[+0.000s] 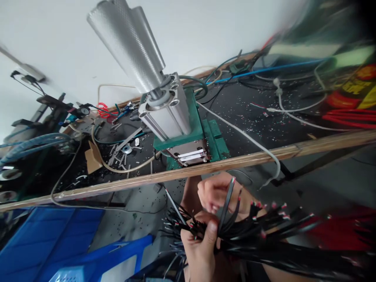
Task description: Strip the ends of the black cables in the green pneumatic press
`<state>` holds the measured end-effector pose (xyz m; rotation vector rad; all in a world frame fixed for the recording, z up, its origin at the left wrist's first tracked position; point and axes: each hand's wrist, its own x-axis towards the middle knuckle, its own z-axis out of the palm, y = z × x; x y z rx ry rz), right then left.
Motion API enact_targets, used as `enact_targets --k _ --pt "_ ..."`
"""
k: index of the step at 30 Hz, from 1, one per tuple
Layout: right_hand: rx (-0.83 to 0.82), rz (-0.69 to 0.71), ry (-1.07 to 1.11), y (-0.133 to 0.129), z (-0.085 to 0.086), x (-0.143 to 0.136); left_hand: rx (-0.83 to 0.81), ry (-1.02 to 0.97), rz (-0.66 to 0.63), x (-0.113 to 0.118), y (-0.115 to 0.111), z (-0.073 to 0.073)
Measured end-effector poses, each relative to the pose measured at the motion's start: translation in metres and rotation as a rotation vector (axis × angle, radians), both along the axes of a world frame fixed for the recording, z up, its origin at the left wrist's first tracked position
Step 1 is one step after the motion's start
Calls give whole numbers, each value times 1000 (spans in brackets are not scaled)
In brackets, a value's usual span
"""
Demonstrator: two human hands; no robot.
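Currently, a thick bundle of black cables is fanning out below the bench, many tips showing red, white or green. The left hand is wrapping around the bundle, thumb pressing against it. Beside one upright cable, the right hand is curling its fingers; blur is hiding whether they are pinching anything. Beyond, a green press is standing near the bench's wooden edge, bearing a silver cylinder.
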<state>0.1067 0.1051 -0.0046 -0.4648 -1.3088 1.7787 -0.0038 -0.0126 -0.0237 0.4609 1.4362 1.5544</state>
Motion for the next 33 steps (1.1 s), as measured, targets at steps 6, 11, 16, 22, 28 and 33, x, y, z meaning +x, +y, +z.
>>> enact_targets --k 6,11,16,22,28,33 --pt "-36 341 -197 9 2 28 -48 107 -26 -4 -5 -6" --pt "179 364 -211 17 -7 32 -37 170 -121 -2 0 -2" --pt "184 183 -108 15 -9 21 -59 203 -136 0 2 2" --pt "-43 -304 116 6 7 17 -51 270 -126 9 -6 3" --pt "-113 -318 -70 1 28 15 -74 252 -69 11 -8 0" --pt "-69 -272 -256 -2 37 0 -73 172 -41 7 -6 5"
